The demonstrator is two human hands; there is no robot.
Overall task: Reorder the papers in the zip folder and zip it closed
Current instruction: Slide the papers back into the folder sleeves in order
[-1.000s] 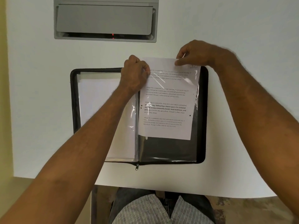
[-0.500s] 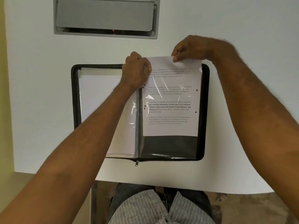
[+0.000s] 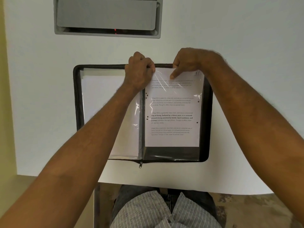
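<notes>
Hands, two: left hand (image 3: 139, 71) pinches one plastic sleeve (image 3: 172, 155) (top edge); right hand (image 3: 185, 63) presses one printed sheet (image 3: 172, 112).

white table (image 3: 41, 96); open black zip folder (image 3: 208, 122) lies flat on it, near front edge.

Black fabric zip folder (image 3: 207, 112), open on plain white tabletop (image 3: 41, 96). White sheet with grey and bold black printed text (image 3: 171, 112), right side. Blank white paper (image 3: 102, 99), left side. Grey recessed hatch with red light (image 3: 107, 15), far. White-striped grey shirt (image 3: 148, 211), near.
</notes>
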